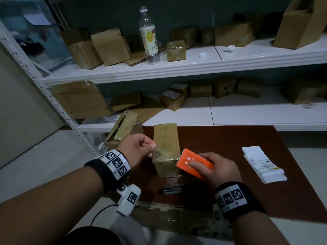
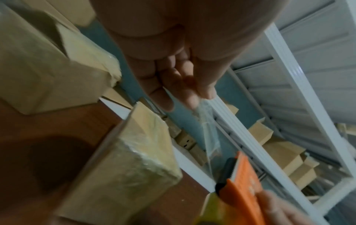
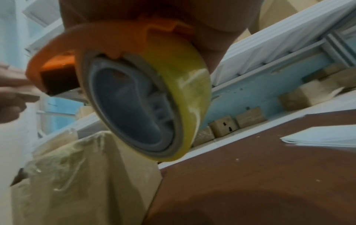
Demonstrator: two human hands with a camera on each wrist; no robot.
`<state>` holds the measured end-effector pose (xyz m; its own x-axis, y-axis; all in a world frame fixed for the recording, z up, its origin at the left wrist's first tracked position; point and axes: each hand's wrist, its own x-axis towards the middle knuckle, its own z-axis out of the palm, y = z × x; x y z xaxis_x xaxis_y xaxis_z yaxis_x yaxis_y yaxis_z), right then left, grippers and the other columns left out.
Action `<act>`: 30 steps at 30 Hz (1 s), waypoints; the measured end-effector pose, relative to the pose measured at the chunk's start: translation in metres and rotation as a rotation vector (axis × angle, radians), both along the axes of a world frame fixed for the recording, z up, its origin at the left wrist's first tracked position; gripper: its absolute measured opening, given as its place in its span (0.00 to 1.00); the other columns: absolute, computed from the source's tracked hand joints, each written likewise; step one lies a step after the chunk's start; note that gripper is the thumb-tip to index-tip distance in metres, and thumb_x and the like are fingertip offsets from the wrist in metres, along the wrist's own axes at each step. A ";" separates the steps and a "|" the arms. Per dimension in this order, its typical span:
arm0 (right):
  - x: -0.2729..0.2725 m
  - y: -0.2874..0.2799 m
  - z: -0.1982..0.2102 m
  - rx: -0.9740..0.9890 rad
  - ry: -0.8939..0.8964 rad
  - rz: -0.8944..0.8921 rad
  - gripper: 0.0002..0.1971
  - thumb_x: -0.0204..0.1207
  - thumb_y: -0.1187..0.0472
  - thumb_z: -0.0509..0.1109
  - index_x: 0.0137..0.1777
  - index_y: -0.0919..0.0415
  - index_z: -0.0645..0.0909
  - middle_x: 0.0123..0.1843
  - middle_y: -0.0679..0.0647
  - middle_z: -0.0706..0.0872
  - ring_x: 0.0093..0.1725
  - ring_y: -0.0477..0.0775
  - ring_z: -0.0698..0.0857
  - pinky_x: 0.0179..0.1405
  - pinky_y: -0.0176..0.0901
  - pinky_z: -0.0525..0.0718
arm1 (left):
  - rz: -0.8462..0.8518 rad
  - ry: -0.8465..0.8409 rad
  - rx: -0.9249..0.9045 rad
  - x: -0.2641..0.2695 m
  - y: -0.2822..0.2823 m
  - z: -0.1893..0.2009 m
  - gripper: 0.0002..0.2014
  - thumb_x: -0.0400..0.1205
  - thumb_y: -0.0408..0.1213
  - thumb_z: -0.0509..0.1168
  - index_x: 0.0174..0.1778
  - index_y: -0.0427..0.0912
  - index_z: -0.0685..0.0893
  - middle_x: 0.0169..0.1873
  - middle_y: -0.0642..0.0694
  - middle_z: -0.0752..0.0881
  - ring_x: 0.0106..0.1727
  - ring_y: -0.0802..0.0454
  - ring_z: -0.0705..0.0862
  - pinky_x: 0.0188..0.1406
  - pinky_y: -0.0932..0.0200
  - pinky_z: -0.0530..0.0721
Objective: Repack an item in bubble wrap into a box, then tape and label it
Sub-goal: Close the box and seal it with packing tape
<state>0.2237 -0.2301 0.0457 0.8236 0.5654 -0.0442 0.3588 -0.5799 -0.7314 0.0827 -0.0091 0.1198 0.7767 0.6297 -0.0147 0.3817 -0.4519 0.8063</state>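
my left hand [image 1: 139, 149] pinches the free tape end [image 1: 164, 154] above the box [image 1: 165, 138] standing on the table [image 1: 247, 138]; my right hand [image 1: 219, 167] grips the orange dispenser [image 1: 194, 162] just right of the box.

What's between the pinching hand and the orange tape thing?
A stretch of clear tape runs from the left hand to the orange dispenser, over the box. The head view shows it.

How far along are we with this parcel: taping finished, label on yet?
Box is closed, with tape already over it. Taping continues: left hand pinches the tape's free end, right hand holds the orange dispenser. Labelling remains: labels lie on the table, none visible on the box.
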 end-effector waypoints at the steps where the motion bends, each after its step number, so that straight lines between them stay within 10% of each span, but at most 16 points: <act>1: -0.001 0.001 0.001 -0.030 -0.007 0.011 0.34 0.61 0.22 0.69 0.64 0.39 0.85 0.54 0.41 0.90 0.53 0.47 0.88 0.56 0.46 0.86 | -0.013 0.018 -0.002 -0.004 0.000 0.000 0.01 0.79 0.31 0.74 0.43 0.38 0.89 0.30 0.46 0.90 0.28 0.64 0.85 0.32 0.73 0.79; 5: -0.005 0.003 0.006 -0.134 -0.058 0.056 0.34 0.66 0.25 0.69 0.69 0.40 0.82 0.60 0.44 0.89 0.58 0.50 0.87 0.57 0.43 0.83 | -0.020 0.071 -0.015 -0.012 -0.001 -0.012 0.08 0.70 0.35 0.82 0.40 0.47 0.90 0.32 0.49 0.90 0.35 0.62 0.86 0.44 0.66 0.84; 14: -0.011 0.009 0.006 -0.255 -0.163 0.055 0.36 0.69 0.24 0.63 0.73 0.42 0.78 0.61 0.47 0.89 0.59 0.51 0.86 0.52 0.42 0.79 | -0.236 -0.010 0.366 -0.025 -0.042 -0.023 0.03 0.75 0.38 0.78 0.40 0.49 0.91 0.36 0.57 0.84 0.42 0.63 0.84 0.40 0.78 0.75; 25: -0.012 0.015 0.005 -0.239 -0.169 0.042 0.38 0.66 0.20 0.59 0.70 0.41 0.80 0.56 0.47 0.90 0.54 0.51 0.88 0.50 0.45 0.85 | -0.369 -0.027 0.626 -0.024 -0.054 -0.018 0.03 0.79 0.43 0.71 0.45 0.52 0.89 0.38 0.63 0.75 0.40 0.64 0.78 0.41 0.67 0.77; 30: -0.008 0.010 0.008 -0.199 -0.117 0.045 0.39 0.64 0.20 0.61 0.70 0.40 0.81 0.58 0.46 0.90 0.56 0.50 0.87 0.53 0.43 0.83 | -0.247 -0.085 0.483 -0.023 -0.049 -0.016 0.02 0.76 0.39 0.77 0.39 0.50 0.90 0.36 0.61 0.81 0.39 0.64 0.82 0.39 0.74 0.76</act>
<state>0.2156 -0.2203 0.0534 0.8039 0.5913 -0.0642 0.4634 -0.6903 -0.5557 0.0599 -0.0583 0.1037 0.8884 0.3478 0.2996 0.1600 -0.8463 0.5082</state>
